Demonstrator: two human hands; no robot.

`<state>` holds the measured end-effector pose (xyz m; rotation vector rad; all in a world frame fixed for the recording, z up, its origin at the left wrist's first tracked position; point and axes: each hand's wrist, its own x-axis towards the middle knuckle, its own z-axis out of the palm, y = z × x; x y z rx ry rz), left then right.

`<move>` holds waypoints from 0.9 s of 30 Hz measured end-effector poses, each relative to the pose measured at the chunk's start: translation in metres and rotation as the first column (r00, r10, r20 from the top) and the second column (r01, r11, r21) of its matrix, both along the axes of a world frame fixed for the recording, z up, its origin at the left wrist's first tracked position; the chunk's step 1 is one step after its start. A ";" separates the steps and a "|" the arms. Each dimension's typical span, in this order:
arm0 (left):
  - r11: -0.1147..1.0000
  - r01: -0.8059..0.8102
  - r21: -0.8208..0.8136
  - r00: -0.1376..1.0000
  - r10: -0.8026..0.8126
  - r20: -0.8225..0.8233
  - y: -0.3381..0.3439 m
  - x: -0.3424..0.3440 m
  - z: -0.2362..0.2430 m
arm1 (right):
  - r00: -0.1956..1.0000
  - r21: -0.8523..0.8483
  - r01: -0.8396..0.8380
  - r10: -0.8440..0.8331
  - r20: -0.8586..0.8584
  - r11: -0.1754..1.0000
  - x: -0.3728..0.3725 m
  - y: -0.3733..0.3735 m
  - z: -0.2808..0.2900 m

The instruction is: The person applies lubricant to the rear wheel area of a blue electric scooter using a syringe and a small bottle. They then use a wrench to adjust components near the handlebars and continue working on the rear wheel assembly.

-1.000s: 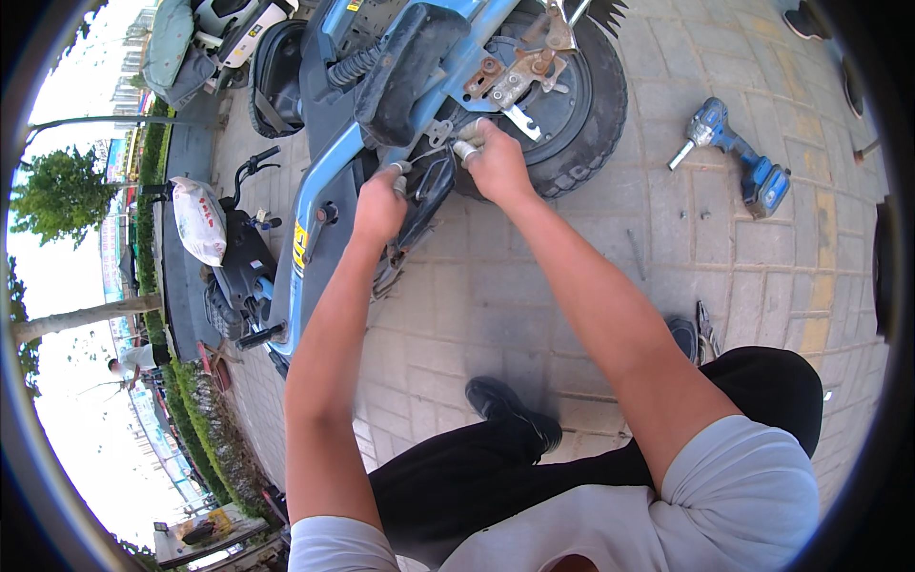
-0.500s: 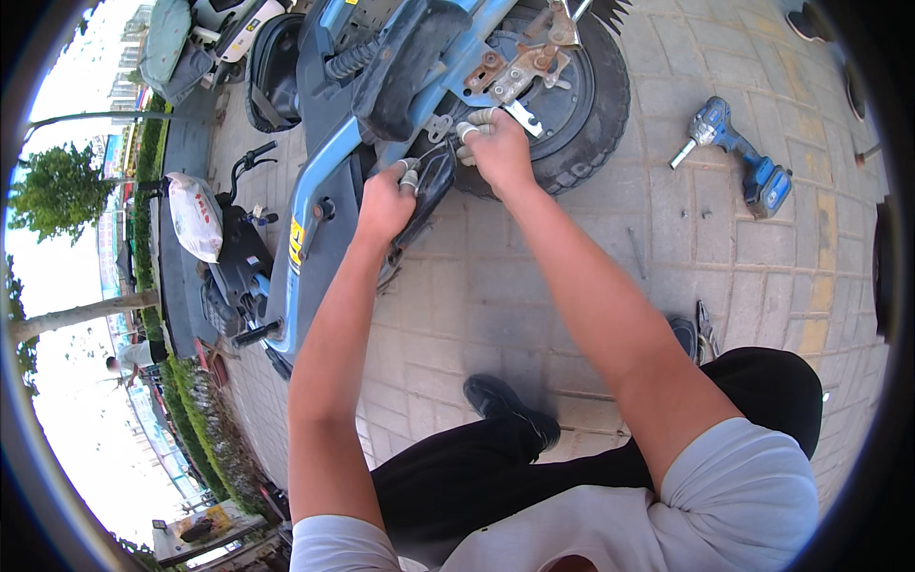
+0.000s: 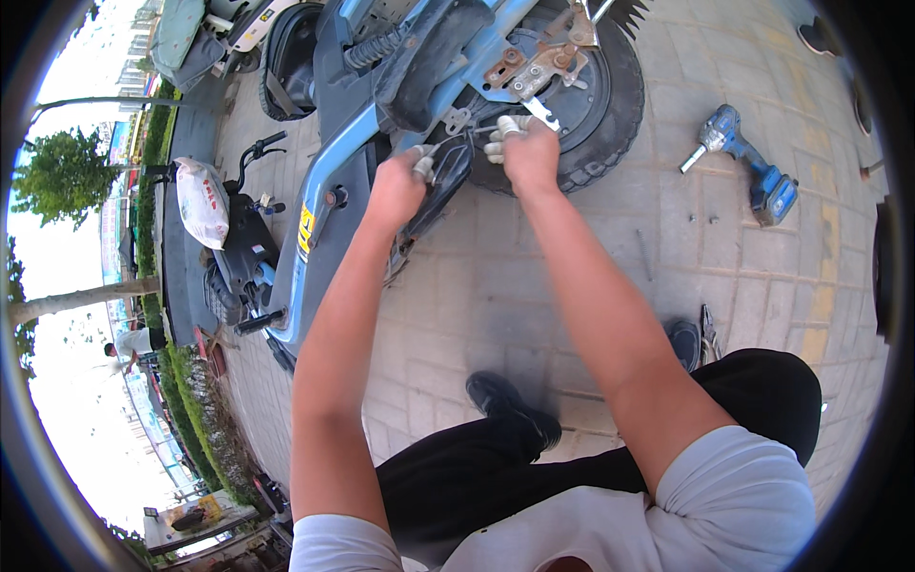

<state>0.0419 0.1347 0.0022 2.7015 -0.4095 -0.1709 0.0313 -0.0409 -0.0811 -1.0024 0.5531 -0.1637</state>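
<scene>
A blue electric scooter (image 3: 329, 176) with a worn frame fills the upper middle, its rear wheel (image 3: 620, 105) at the right. Both of my hands wear pale finger covers and work just below the frame. My left hand (image 3: 398, 187) is closed on a thin cable (image 3: 484, 129) beside a black curved part (image 3: 448, 181). Close to the wheel, my right hand (image 3: 529, 155) pinches the same cable, which runs across the gap between my hands. Above my right hand sits a rusty metal bracket (image 3: 538, 69). My fingertips are partly hidden.
A blue cordless impact wrench (image 3: 739, 157) lies on the paving at the right. Pliers (image 3: 708, 334) rest by my right shoe (image 3: 682, 343). A thin rod (image 3: 644, 255) and small fasteners (image 3: 702, 218) lie nearby. Another scooter (image 3: 238, 253) carries a white sack (image 3: 201, 202).
My hands have moved slightly apart, and more of the cable shows between them. The scooter and the ground things sit a little further right in the picture.
</scene>
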 end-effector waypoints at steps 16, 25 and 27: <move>0.998 0.002 0.061 0.999 0.000 -0.036 0.003 -0.008 -0.007 | 0.993 0.151 0.115 -0.113 -0.017 0.982 -0.036 -0.034 0.013; 0.977 0.019 0.214 0.987 -0.052 0.149 0.029 -0.006 -0.024 | 0.997 0.145 0.069 -0.070 0.007 0.987 -0.044 -0.021 0.009; 0.979 0.115 0.166 0.977 -0.142 0.157 0.031 0.000 -0.019 | 0.999 0.126 0.041 -0.042 0.004 0.991 -0.044 -0.030 0.004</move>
